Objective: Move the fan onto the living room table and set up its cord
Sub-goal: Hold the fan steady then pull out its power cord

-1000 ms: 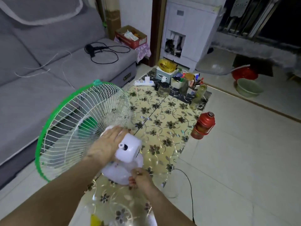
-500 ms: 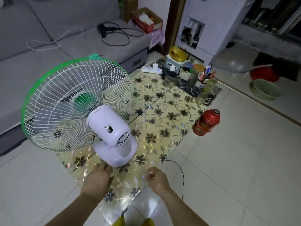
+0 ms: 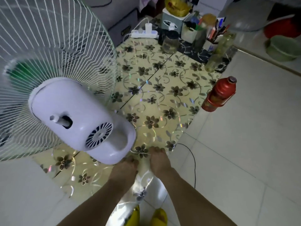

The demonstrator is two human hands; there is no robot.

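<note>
The fan (image 3: 73, 115), with a white motor housing and a white wire grille, stands on the near left part of the low table (image 3: 162, 95), which has a yellow flowered cover. Both my hands are at the table's near edge, just right of the fan's base. My left hand (image 3: 128, 165) has its fingers curled down against the base's rim. A thin white cord (image 3: 140, 152) runs from the base to the fingertips of my right hand (image 3: 157, 157), which pinch it. A black cord (image 3: 193, 160) drops from the table edge to the floor.
A white power strip (image 3: 144, 32) lies at the table's far end, beside jars (image 3: 169, 41), a pen holder and bottles. A red thermos (image 3: 219, 97) stands on the tiled floor to the right. A green basin (image 3: 283, 49) sits far right. The grey sofa (image 3: 114, 15) is behind the fan.
Both hands came off the fan after it was set on the table, then moved in to its base at the cord. The camera has dropped closer to the table.
</note>
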